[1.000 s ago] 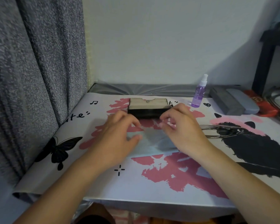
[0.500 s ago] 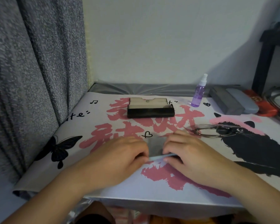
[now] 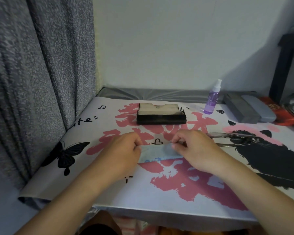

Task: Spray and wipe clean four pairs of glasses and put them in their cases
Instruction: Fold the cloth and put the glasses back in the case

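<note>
Just in front of the open black case (image 3: 161, 115) on the worktop (image 3: 159, 199), the left hand (image 3: 126, 151) and right hand (image 3: 195, 150) each pinch an end of the folded blue cloth (image 3: 157, 152), which looks thin, limp and light, best held by its corners.

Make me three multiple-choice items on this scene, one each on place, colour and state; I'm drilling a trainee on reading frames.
1. Where are the thin metal-framed glasses?
A. inside the case
B. on the mat beside the right hand
C. by the curtain

2. The liquid in the small clear spray bottle is
A. purple
B. green
C. orange

3. The black rectangular glasses case is
A. shut
B. open, flap up
C. upside down

Answers: 1 B, they lie on the cat print. 2 A, violet tint shows. 3 B, beige lining shows.
</note>
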